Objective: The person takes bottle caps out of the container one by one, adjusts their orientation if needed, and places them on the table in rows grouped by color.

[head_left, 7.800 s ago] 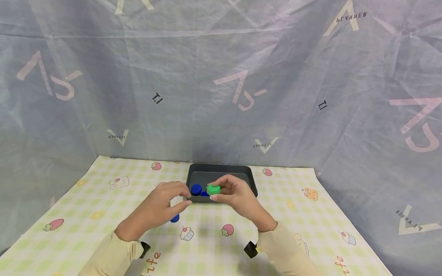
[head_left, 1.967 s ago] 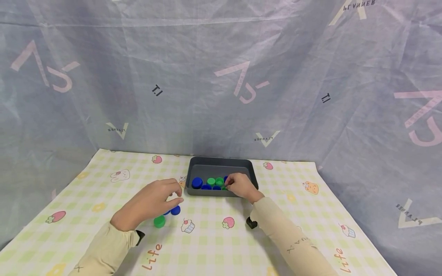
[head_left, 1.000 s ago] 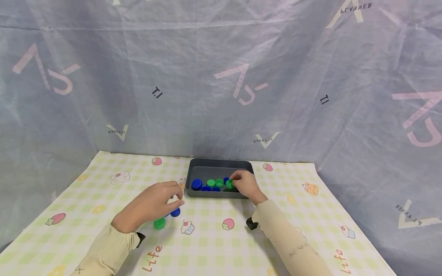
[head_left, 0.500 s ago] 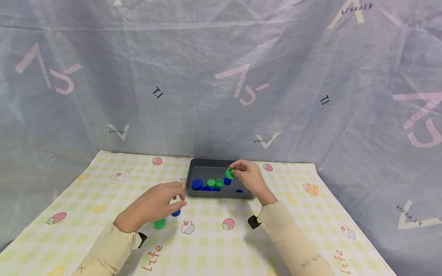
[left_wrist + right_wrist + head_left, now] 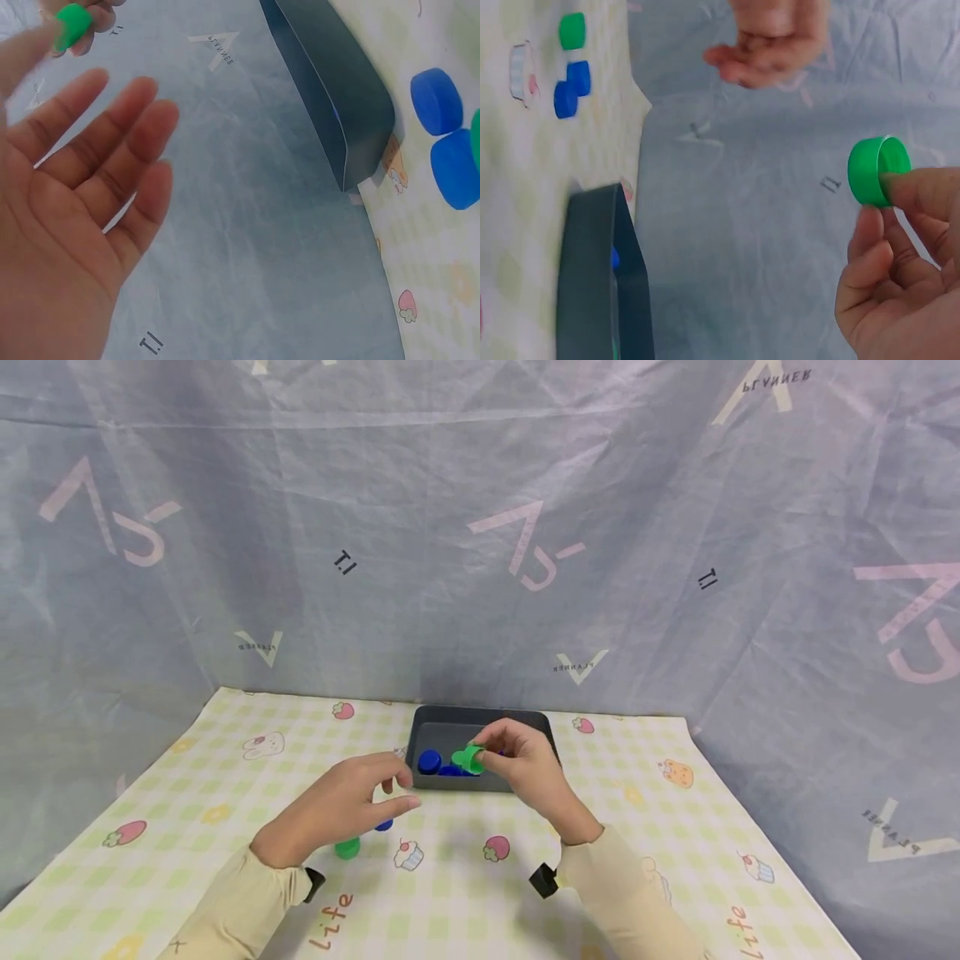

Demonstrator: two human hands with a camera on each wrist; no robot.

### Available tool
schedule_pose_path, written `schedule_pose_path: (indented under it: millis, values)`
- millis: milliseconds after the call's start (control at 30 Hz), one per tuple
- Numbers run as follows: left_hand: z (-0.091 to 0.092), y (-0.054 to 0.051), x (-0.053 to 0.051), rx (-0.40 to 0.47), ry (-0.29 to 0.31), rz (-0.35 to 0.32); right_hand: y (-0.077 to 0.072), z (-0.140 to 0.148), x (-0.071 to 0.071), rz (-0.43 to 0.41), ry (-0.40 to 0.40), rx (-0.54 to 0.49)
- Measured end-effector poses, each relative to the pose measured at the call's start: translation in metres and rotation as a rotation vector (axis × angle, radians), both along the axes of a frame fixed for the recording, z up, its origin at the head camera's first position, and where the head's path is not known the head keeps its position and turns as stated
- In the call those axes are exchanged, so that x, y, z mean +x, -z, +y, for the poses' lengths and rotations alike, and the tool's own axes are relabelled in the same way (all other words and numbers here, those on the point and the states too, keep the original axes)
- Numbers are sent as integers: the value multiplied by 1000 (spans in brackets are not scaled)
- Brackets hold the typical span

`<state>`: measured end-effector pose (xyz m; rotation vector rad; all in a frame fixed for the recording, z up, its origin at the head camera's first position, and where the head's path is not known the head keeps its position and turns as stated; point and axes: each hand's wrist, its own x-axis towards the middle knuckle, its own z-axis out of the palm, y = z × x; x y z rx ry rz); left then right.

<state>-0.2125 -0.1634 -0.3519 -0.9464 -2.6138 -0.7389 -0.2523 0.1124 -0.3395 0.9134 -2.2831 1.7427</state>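
Note:
My right hand (image 5: 525, 768) pinches a green cap (image 5: 472, 758) above the dark tray (image 5: 472, 783); in the right wrist view the cap (image 5: 868, 171) is tilted, its hollow side facing the thumb. To the left, my left hand (image 5: 337, 802) hovers over the cloth near the tray's left corner, its fingers relaxed and holding nothing, as the left wrist view also shows of the hand (image 5: 90, 180). Inside the tray lie a blue cap (image 5: 429, 762) and other blue and green ones, partly hidden by the right hand and the held cap.
Beside the left hand, a green cap (image 5: 347, 847) and a blue cap (image 5: 384, 825) rest on the checked cloth (image 5: 420, 910); the right wrist view shows two blue caps there, one of them a blue cap (image 5: 565, 99). Behind the table hangs a grey curtain (image 5: 420, 610).
The right hand has lifted the green cap up from the tray's right part and carried it left, toward the left hand. The left hand has shifted slightly right, with its fingers spread a little wider.

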Motion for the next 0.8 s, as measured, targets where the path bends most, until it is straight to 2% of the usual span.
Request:
schedule_pose_path:
  millis: [100, 200, 267, 367, 467, 567, 667, 800]
  values:
    - [2, -1, 2, 53, 21, -5, 4, -6, 7, 32, -13, 43]
    - [6, -2, 4, 104, 46, -18, 10, -12, 11, 53, -50, 36]
    - [9, -2, 5, 148, 65, -51, 14, -17, 14, 86, -73, 11]
    - [14, -2, 5, 244, 115, -143, 18, -24, 19, 191, -107, -43]
    - [18, -1, 6, 350, 177, -241, 22, -30, 23, 345, -121, -80]
    - [21, 0, 8, 419, 215, -299, 24, -35, 27, 473, -119, -106]
    - [22, 0, 10, 465, 225, -329, 20, -39, 33, 548, -119, -118]
    - [22, 0, 10, 492, 237, -325, 9, -43, 43, 603, -110, -106]
